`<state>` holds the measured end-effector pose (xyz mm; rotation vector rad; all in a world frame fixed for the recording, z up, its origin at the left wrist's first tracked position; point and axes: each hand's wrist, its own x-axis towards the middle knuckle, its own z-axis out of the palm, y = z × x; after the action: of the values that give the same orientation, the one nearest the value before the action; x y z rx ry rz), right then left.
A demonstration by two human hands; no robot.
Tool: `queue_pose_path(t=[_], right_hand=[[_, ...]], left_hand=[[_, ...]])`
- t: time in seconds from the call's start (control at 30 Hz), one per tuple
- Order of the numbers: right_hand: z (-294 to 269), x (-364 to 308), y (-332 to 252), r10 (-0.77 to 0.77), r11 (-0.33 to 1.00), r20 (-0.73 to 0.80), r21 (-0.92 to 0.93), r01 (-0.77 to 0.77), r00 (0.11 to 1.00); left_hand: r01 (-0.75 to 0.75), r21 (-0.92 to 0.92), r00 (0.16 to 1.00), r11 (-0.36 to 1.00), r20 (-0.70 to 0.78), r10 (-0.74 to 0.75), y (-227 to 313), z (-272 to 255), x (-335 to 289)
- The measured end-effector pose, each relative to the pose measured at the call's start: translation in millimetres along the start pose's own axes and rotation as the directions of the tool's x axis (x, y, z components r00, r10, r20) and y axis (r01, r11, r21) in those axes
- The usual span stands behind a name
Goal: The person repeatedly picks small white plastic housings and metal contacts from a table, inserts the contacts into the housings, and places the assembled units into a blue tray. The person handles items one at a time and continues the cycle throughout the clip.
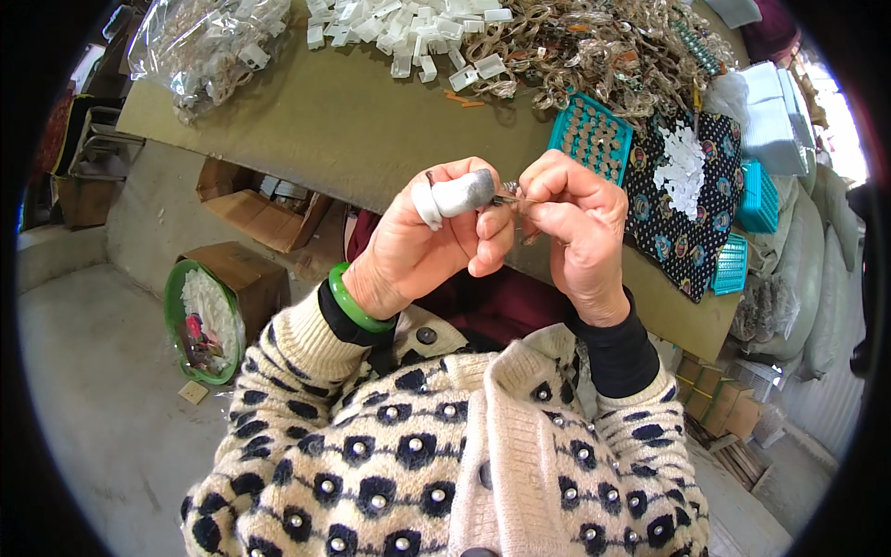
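Note:
My left hand (408, 237) is raised in front of me, its thumb wrapped in a white cover (457, 195) with a grey, worn end. A green bangle (353, 299) circles that wrist. Thumb and curled fingers come together on the end of a small, thin brownish piece (509, 199), mostly hidden by the fingers. From the other side my right hand (585, 232) pinches the same piece between thumb and forefinger. The two hands nearly touch at the fingertips, above the near edge of the table. The exact kind of piece is too small to tell.
On the table (306, 139) lie white plastic pieces (408, 32), a heap of brownish transparent strands (594, 46) and a clear bag (209, 46). A teal tray (591, 139) of round pieces stands beside a patterned cloth (668, 237) bearing white bits. A green basin (204, 320) sits on the floor, left.

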<state>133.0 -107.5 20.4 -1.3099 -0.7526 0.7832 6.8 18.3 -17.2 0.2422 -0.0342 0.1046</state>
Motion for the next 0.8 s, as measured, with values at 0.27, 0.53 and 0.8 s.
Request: queue_pose_path(t=[0.27, 0.53, 0.8], right_hand=[[16, -3, -9, -0.387, 0.751, 0.108, -0.539, 0.381, 0.916], [8, -9, -7, -0.135, 0.972, -0.087, -0.203, 0.115, 0.987], [-4, -13, -7, 0.049, 0.998, -0.087, 0.049, -0.045, 0.995]], left_hand=[[0.031, -0.023, 1.0, 0.999, 0.001, -0.031, 10, 2, -2], [-0.021, 0.984, 0.858, 0.175, -0.072, 0.509, 43, 7, 33], [0.075, 0.637, 0.805, -0.768, 0.416, 0.424, 64, -22, 78]])
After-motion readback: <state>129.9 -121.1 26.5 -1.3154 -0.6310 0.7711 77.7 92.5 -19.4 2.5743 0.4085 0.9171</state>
